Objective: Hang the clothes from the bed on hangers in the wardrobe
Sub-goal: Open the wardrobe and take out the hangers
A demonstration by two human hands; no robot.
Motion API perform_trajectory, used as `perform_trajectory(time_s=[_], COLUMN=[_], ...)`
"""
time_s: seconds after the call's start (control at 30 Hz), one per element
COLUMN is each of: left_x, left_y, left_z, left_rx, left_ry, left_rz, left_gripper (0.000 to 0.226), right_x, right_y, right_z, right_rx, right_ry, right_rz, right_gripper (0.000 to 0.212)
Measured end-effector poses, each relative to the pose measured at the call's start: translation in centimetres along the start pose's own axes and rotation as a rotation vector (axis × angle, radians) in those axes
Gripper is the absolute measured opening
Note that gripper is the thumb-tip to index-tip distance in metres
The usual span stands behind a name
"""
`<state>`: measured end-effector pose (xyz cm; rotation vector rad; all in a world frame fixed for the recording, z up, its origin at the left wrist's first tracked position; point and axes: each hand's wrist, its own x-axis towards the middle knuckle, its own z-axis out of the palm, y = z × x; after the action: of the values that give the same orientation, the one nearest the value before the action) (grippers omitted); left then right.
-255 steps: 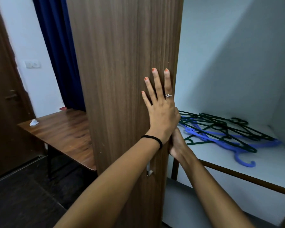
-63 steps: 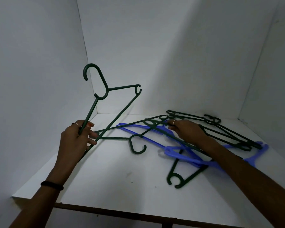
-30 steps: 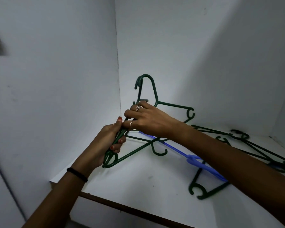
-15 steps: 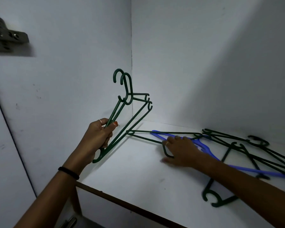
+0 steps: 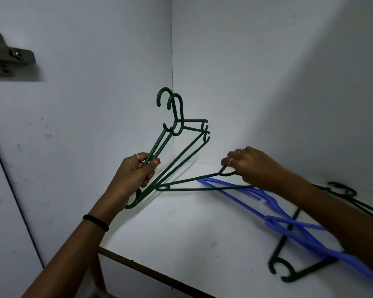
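My left hand (image 5: pixel 136 175) grips two dark green hangers (image 5: pixel 177 130) by one arm and holds them upright above the white wardrobe shelf (image 5: pixel 181 229), hooks up. My right hand (image 5: pixel 252 166) pinches the neck of a third green hanger (image 5: pixel 194 181), lifted a little off the shelf. Beneath it lie blue hangers (image 5: pixel 274 220), tangled with more green hangers (image 5: pixel 286 267) at the right. No clothes or bed are in view.
The shelf sits in a white wardrobe corner, with the side wall on the left and the back wall behind. A metal hinge plate (image 5: pixel 7 59) is fixed high on the left wall. A wooden strip (image 5: pixel 151 274) edges the shelf front.
My right hand has moved from the shelf surface to the third green hanger's neck and raised it. My left hand still holds the two green hangers upright.
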<state>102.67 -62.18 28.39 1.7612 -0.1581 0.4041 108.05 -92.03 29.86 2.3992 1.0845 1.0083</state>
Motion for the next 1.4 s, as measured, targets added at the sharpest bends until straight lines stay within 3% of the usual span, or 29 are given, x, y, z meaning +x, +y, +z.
perform_trajectory(time_s=[0.43,0.57,0.7,0.9,1.0,1.1,1.2,1.4], left_x=[-0.4,-0.7,-0.7,-0.4,-0.5,-0.9,-1.5,-3.2], left_y=[0.7,0.8,1.0,1.3,1.1,0.9,0.9,2.2], left_z=[2.1,2.4,2.5,3.6,4.8,7.0,9.9,16.3], left_rx=[0.073,0.039,-0.024,-0.068,-0.112,-0.180,-0.288,-0.463], left_ry=[-0.266,-0.274,-0.160,0.001,-0.044,-0.107,-0.174,-0.294], left_rz=[-0.009,-0.032,-0.003,0.102,0.080,0.053,0.000,-0.087], left_gripper=[0.014,0.014,0.014,0.012,0.011,0.012,0.015,0.017], right_x=[2.3,2.0,1.9,1.3,1.6,2.7,4.6,8.1], right_y=[0.9,1.0,2.7,5.0,4.6,3.9,2.9,1.7], right_z=[-5.7,-7.1,-8.6,-9.7,-9.4,-9.5,-9.6,-8.3], right_rx=[0.233,0.298,0.507,0.542,0.688,1.057,1.340,1.441], right_ry=[-0.004,-0.028,-0.078,-0.012,0.087,0.297,0.465,0.604], right_rz=[-0.080,-0.062,0.087,0.503,0.760,0.984,1.039,1.183], right_gripper=[0.053,0.035,0.022,0.018,0.023,0.016,0.014,0.016])
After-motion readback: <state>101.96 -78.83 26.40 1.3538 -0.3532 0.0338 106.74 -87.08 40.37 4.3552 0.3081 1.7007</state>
